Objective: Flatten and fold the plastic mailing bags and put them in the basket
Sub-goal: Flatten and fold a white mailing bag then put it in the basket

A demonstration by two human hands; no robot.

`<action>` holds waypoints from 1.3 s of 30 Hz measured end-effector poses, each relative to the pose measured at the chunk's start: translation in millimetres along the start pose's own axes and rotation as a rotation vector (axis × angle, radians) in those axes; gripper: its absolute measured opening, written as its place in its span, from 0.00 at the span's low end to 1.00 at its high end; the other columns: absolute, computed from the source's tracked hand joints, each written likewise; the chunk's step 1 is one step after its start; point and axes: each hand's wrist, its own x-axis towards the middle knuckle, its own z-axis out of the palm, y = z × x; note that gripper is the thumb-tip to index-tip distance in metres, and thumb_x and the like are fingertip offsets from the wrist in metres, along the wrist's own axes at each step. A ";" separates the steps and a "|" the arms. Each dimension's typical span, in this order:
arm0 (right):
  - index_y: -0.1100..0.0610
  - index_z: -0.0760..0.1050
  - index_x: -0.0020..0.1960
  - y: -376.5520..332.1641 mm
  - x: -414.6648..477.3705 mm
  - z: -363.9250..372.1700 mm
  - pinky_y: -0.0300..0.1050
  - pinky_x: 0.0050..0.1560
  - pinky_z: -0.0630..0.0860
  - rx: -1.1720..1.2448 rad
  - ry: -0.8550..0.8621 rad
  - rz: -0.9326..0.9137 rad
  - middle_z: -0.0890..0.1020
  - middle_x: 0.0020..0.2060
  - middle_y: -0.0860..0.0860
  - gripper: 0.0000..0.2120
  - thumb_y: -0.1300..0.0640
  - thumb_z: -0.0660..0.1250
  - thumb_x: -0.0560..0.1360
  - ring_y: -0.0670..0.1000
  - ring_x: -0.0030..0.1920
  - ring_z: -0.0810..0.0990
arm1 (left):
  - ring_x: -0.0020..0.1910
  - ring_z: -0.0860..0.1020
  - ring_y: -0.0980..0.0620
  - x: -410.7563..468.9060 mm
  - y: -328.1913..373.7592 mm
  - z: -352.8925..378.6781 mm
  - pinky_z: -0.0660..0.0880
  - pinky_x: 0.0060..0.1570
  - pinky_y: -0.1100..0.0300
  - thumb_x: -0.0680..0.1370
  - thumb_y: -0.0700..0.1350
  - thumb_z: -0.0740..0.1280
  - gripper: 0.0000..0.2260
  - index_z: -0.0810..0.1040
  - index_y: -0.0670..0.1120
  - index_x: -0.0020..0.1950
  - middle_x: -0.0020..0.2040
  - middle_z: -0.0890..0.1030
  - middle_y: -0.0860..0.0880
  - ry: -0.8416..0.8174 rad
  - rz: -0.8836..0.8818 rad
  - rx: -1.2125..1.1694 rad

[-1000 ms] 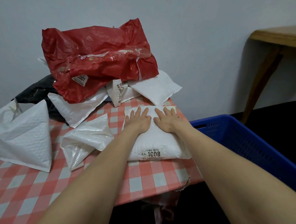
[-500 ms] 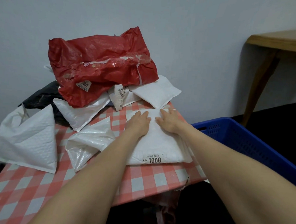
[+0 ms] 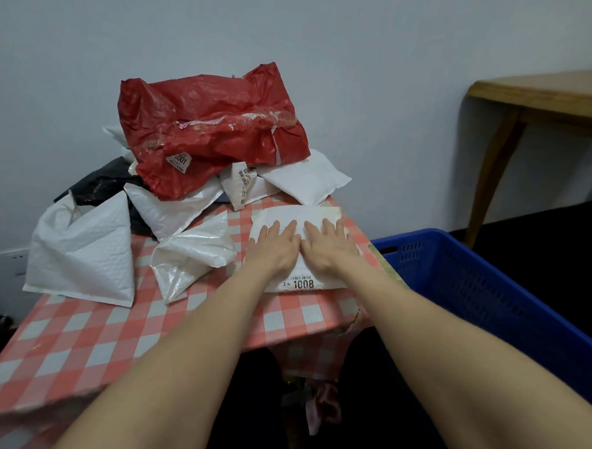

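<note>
A white mailing bag with a label reading 1008 is laid flat on the red-and-white checked table, close to the table's right edge. Both hands are pressed down on it side by side. The left hand is laid palm-down with its fingers straight and slightly spread. The right hand is laid the same way just beside it, the two nearly touching at the index fingers. Nothing is pinched or gripped by either hand.

To the right of the labelled bag, beyond the table edge and lower down, a blue basket with perforated walls is seen; what lies inside it cannot be told.

Just left of the labelled bag, a crumpled glossy white bag is found, touching or almost touching it. Farther left, a white bubble mailer is propped up in a tent shape.

Behind the labelled bag a heap is piled against the wall. A large crumpled red bag is set on top, a small white bag with printed labels and a white padded bag are tucked beneath its right side, another white bag lies beneath its left side, and a black bag is partly hidden behind that.

Far to the right of the labelled bag, beyond the basket, a wooden table is placed against the wall.
</note>
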 end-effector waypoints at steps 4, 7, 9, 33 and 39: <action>0.46 0.39 0.79 1.7 -3.4 18.9 0.58 0.76 0.38 -0.080 -0.014 0.025 0.39 0.78 0.53 0.27 0.44 0.41 0.82 0.58 0.77 0.35 | 0.78 0.45 0.46 -14.7 -1.6 15.5 0.45 0.75 0.45 0.83 0.53 0.43 0.23 0.46 0.56 0.78 0.79 0.45 0.50 0.034 -0.010 0.009; 0.46 0.38 0.78 2.1 -2.2 21.6 0.58 0.75 0.38 -0.086 -0.002 0.035 0.39 0.78 0.53 0.27 0.44 0.41 0.82 0.58 0.77 0.35 | 0.78 0.46 0.47 -15.5 -1.7 21.0 0.45 0.75 0.46 0.83 0.53 0.43 0.23 0.45 0.57 0.78 0.79 0.46 0.50 0.074 -0.004 0.019; 0.45 0.38 0.78 3.0 -1.3 22.6 0.58 0.75 0.38 -0.094 0.002 0.037 0.39 0.78 0.53 0.27 0.43 0.40 0.82 0.58 0.77 0.36 | 0.78 0.46 0.47 -14.5 -2.1 22.9 0.45 0.75 0.47 0.83 0.53 0.43 0.23 0.45 0.57 0.78 0.79 0.46 0.50 0.078 -0.005 0.016; 0.51 0.59 0.74 -3.5 21.9 -21.2 0.60 0.68 0.61 -0.126 -0.018 0.079 0.62 0.72 0.56 0.22 0.47 0.49 0.81 0.61 0.71 0.62 | 0.69 0.66 0.39 16.9 -3.1 -5.4 0.64 0.67 0.47 0.82 0.52 0.48 0.21 0.59 0.50 0.76 0.72 0.65 0.41 0.016 -0.002 0.006; 0.49 0.43 0.79 3.5 48.4 -22.3 0.57 0.76 0.45 -0.047 -0.014 0.004 0.44 0.79 0.49 0.28 0.47 0.48 0.82 0.60 0.77 0.41 | 0.77 0.45 0.43 41.2 -7.6 -8.4 0.47 0.75 0.46 0.83 0.52 0.47 0.25 0.45 0.51 0.79 0.79 0.46 0.45 0.035 -0.017 0.018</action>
